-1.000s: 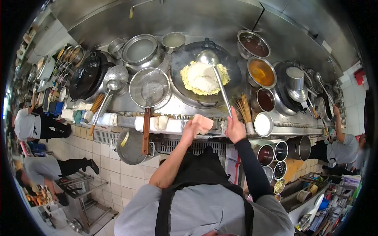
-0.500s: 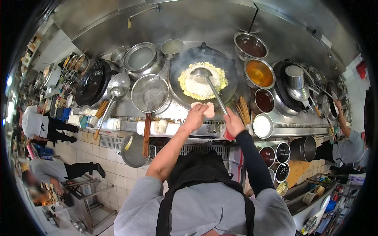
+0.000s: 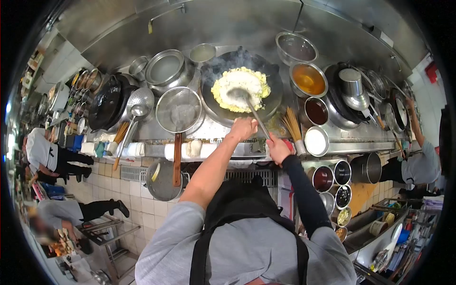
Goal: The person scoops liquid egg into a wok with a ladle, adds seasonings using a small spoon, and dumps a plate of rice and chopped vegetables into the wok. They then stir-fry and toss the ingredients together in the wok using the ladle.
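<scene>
My right hand is closed round the handle of a long metal ladle. The ladle's bowl presses into white rice lying over yellow egg pieces in a steaming black wok. At the wok's near edge, my left hand is closed on a pale folded cloth, now mostly hidden by the fingers. Something red shows beside my right hand; I cannot make out what it is.
Left of the wok, a wire strainer and a perforated skimmer rest on the stove. Bowls of amber liquid, dark sauce and white contents stand right, near a bamboo brush. Co-workers are on both sides.
The ladle's bowl has come lower and nearer to me in the rice, and its handle is lower. My left hand, still at the wok's near edge, now covers most of the cloth.
</scene>
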A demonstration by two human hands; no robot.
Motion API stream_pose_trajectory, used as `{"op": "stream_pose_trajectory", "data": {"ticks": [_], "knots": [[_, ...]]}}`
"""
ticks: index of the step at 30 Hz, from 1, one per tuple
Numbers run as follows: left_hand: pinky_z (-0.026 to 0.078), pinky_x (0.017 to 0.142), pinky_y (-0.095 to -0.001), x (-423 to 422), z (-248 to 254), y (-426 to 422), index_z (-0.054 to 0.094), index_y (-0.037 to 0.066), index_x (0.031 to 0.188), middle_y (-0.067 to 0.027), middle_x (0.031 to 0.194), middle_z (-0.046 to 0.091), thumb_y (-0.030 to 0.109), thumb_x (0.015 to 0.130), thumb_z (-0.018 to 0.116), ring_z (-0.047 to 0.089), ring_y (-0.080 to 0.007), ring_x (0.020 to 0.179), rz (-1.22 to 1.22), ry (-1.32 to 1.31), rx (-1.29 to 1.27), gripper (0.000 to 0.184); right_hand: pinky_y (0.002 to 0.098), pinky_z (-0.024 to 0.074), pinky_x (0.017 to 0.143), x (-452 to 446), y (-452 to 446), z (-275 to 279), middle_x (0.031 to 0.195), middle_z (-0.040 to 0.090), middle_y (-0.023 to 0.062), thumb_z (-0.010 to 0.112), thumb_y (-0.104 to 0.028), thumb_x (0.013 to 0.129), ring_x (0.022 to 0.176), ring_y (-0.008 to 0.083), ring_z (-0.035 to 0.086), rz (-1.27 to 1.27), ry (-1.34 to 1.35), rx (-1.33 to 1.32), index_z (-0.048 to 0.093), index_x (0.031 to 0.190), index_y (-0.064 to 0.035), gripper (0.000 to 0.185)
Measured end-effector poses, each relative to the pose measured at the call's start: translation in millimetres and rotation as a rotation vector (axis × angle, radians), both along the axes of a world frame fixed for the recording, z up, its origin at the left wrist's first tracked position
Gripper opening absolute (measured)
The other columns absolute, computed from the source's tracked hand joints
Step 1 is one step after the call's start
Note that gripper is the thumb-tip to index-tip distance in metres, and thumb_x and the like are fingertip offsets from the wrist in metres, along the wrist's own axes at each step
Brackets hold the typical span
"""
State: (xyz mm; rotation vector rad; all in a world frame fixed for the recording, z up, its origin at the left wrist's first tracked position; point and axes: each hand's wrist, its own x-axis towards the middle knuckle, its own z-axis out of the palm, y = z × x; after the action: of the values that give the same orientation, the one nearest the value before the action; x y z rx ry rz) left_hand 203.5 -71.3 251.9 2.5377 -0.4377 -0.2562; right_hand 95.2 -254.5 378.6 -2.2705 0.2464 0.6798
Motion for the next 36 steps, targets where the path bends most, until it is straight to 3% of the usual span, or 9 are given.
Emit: {"op": "stream_pose_trajectory", "data": {"ticks": [3,7,11,14,17,23,27,30,36], "knots": [[0.051,0.090,-0.0545,-24.1,17.2,3.9,0.068,0.000,0.093,-0.0253,0.096,0.072,0.039,0.104,0.055,0.064,-0.0470,0.101,0.138,-0.132,-0.095,0.043,0.0333,0.0467,0.046,-7.8,-31.9,-3.9,0.077,0.065,0.0091,0.057,-0.024,0.107,0.050,0.0185,0.058,0.170,-0.349,0.174,0.040,0.161,-0.0132,0.058],[0.053,0.085,-0.0564,-58.9,95.9,29.0,0.068,-0.002,0.092,-0.0261,0.086,0.072,0.041,0.103,0.057,0.068,-0.0476,0.091,0.127,-0.152,-0.196,0.046,0.0280,0.0406,0.039,-59.7,-31.5,122.4,0.066,0.048,-0.0017,0.053,-0.011,0.107,0.044,0.0082,0.045,0.050,0.072,0.273,0.033,0.165,-0.0170,0.062],[0.055,0.083,-0.0553,-58.4,38.4,18.9,0.067,-0.003,0.097,-0.0261,0.085,0.072,0.036,0.106,0.055,0.069,-0.0461,0.089,0.070,-0.025,0.012,0.041,0.0293,0.0374,0.034,-39.1,-27.0,73.7,0.062,0.046,-0.0004,0.051,-0.012,0.106,0.036,0.0108,0.044,0.055,0.152,0.293,0.048,0.150,-0.0123,0.044],[0.055,0.086,-0.0549,-107.2,-46.0,20.8,0.066,-0.002,0.097,-0.0275,0.089,0.072,0.034,0.107,0.053,0.069,-0.0469,0.091,-0.048,-0.238,-0.045,0.040,0.0438,0.0533,0.056,-14.5,-45.3,-74.0,0.071,0.065,0.0144,0.056,-0.011,0.101,0.054,0.0289,0.065,0.172,-0.422,0.244,0.047,0.149,-0.0059,0.049],[0.054,0.087,-0.0553,-159.8,-20.1,33.3,0.065,-0.001,0.091,-0.0284,0.092,0.069,0.033,0.107,0.054,0.067,-0.0471,0.095,-0.095,-0.096,-0.055,0.039,0.0592,0.0516,0.077,-52.8,2.1,-26.1,0.090,0.067,0.0362,0.060,-0.012,0.097,0.082,0.0545,0.066,0.131,-0.575,-0.168,0.042,0.156,-0.0061,0.062],[0.051,0.091,-0.0537,-98.6,69.7,44.1,0.065,0.001,0.093,-0.0233,0.092,0.070,0.034,0.110,0.049,0.065,-0.0422,0.093,0.001,-0.179,-0.094,0.040,0.0349,0.0473,0.108,-103.2,-11.4,96.4,0.133,0.068,0.0232,0.062,-0.004,0.098,0.127,0.0309,0.065,0.003,-0.128,0.193,0.048,0.154,-0.0029,0.057],[0.045,0.101,-0.0529,-59.9,20.2,45.2,0.066,0.001,0.097,-0.0219,0.092,0.070,0.035,0.110,0.047,0.064,-0.0425,0.095,0.011,-0.235,-0.095,0.040,0.0408,0.0545,0.093,-69.0,-17.6,76.8,0.115,0.074,0.0223,0.061,-0.010,0.100,0.105,0.0340,0.072,0.215,-0.677,0.066,0.046,0.155,0.0005,0.058],[0.043,0.099,-0.0504,-39.2,-1.8,45.2,0.066,0.004,0.092,-0.0212,0.097,0.072,0.032,0.107,0.052,0.061,-0.0421,0.097,0.027,-0.256,-0.120,0.035,0.0493,0.0558,0.080,-26.5,28.1,52.0,0.102,0.073,0.0289,0.060,-0.012,0.101,0.089,0.0448,0.072,-0.197,-0.263,0.241,0.045,0.153,0.0036,0.057],[0.043,0.102,-0.0488,0.8,-7.0,49.2,0.068,0.005,0.090,-0.0214,0.100,0.072,0.031,0.105,0.053,0.061,-0.0409,0.104,-0.008,-0.108,-0.123,0.034,0.0597,0.0527,0.074,16.2,13.0,-91.5,0.098,0.068,0.0379,0.056,-0.016,0.102,0.078,0.0530,0.067,0.157,-0.605,-0.148,0.036,0.157,0.0010,0.061]]}}
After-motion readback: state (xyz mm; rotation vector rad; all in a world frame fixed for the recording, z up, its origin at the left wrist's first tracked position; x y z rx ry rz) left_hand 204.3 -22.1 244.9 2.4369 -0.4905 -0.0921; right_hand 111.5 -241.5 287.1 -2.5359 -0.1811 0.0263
